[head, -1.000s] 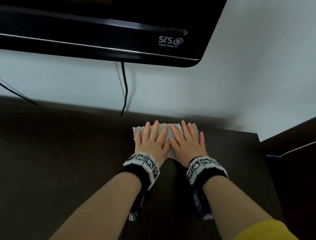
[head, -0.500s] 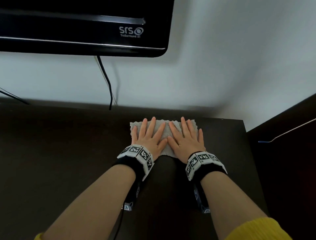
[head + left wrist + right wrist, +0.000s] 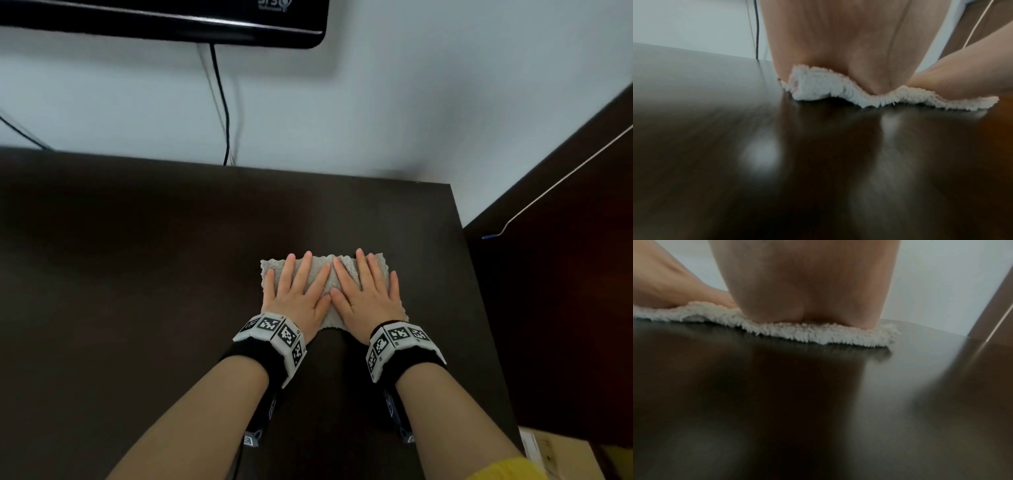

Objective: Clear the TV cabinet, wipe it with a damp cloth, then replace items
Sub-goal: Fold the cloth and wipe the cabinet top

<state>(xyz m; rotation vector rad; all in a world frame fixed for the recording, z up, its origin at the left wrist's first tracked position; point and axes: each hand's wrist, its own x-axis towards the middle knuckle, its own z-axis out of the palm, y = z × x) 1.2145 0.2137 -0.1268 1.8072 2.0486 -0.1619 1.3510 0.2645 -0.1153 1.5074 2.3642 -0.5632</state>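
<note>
**Desk:** How many of each thing are there?

**Photographer:** One pale, fluffy cloth (image 3: pixel 328 278), one dark TV cabinet (image 3: pixel 137 274), and two hands on the job: the left hand (image 3: pixel 297 297) and the right hand (image 3: pixel 367 297). Each wrist wears one black band (image 3: pixel 264 360) topped with white blocks printed in black-and-white square patterns.

**Desk:** And around them?

**Photographer:** One black television (image 3: pixel 191 20) hangs on the pale wall (image 3: pixel 411 85), only its lower edge in view. One black cable (image 3: pixel 224 102) drops from it and ends behind the cabinet's back edge. A dark piece of furniture (image 3: pixel 565 291) with a thin metal strip stands just beside the cabinet's right end. A cardboard box (image 3: pixel 561 455) shows at the lower right corner, and a bit of yellow sleeve (image 3: pixel 507 471) at the bottom edge.

**Desk:** Where does the cloth lie relative to the hands?

**Photographer:** Directly under both, near the cabinet's right end and well apart from the wall. The hands lie side by side, thumbs touching, fingers straight and spread, palms flat on the cloth, gripping nothing. The wrist views show each palm's heel pressing the cloth's near edge (image 3: pixel 838 91) onto the glossy top, though both are blurred. Cloth corners stick out past the outer fingers.
</note>
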